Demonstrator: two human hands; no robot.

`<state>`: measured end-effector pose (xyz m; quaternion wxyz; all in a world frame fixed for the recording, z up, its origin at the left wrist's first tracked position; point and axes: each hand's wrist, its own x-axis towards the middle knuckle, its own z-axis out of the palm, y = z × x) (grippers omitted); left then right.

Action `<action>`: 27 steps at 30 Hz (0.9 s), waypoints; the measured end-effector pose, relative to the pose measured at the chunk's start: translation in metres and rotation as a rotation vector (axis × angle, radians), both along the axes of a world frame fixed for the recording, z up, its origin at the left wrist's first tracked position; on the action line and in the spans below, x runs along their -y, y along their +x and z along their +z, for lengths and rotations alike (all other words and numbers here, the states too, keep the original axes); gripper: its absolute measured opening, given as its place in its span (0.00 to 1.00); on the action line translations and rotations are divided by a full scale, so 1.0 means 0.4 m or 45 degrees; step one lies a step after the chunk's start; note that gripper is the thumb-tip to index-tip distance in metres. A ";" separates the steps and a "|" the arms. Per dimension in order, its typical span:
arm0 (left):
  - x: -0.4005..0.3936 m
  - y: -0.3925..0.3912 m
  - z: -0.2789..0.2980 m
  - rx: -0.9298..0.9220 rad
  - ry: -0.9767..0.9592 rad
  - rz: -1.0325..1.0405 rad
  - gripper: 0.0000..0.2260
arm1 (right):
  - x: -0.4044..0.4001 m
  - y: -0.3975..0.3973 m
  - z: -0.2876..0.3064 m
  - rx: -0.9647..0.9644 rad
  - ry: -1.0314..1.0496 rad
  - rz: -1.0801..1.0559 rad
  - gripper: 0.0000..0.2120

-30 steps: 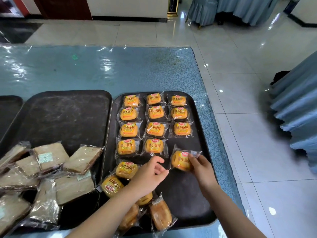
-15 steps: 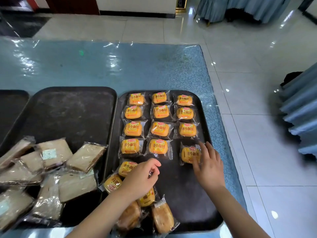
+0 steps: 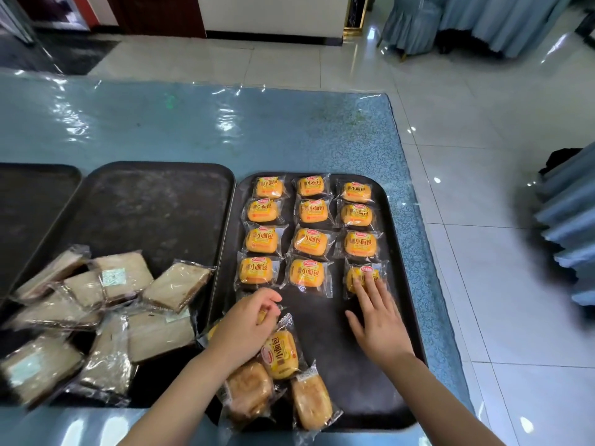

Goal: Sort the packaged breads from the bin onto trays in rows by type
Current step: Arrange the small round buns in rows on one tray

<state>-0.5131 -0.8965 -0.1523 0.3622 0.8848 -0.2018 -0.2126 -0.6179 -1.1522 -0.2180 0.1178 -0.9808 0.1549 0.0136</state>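
Several small yellow packaged breads point(image 3: 311, 242) lie in three columns on the black right-hand tray point(image 3: 399, 365). My right hand point(image 3: 376, 317) lies flat and open, fingertips resting on the nearest yellow bread of the right column point(image 3: 365, 275). My left hand point(image 3: 248, 323) is curled around a yellow bread at the near end of the left column; that pack is mostly hidden. Below it lie another yellow bread point(image 3: 280, 352) and two brown bun packs point(image 3: 249, 391). Flat pale sandwich-bread packs point(image 3: 175, 284) are heaped on the middle tray point(image 3: 151, 204).
A third dark tray point(image 3: 32, 201) shows at the far left. The table point(image 3: 193, 123) has a blue cloth under clear plastic, with its right edge close to the right tray. Beyond it are tiled floor and blue-draped furniture point(image 3: 566, 226).
My right hand set its yellow bread down at the end of the right column and flattened onto it. My left hand dropped onto a bread in the left column and closed on it.
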 end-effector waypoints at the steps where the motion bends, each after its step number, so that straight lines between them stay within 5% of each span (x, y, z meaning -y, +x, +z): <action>1: -0.015 0.006 0.005 -0.004 -0.006 0.049 0.08 | 0.005 -0.003 0.004 -0.015 0.008 0.007 0.32; 9: -0.115 0.026 0.023 -0.001 0.031 0.152 0.07 | -0.071 -0.022 0.061 0.091 0.333 0.101 0.23; 12: -0.128 0.012 0.016 -0.012 0.112 0.018 0.07 | -0.141 -0.050 0.091 -0.097 0.571 0.140 0.18; 20: -0.122 -0.021 0.020 0.168 0.242 -0.157 0.10 | -0.237 -0.094 0.123 -0.568 0.723 0.161 0.41; 27: -0.093 -0.069 0.032 0.249 0.242 -0.264 0.09 | -0.217 -0.103 0.143 -0.487 0.716 0.024 0.36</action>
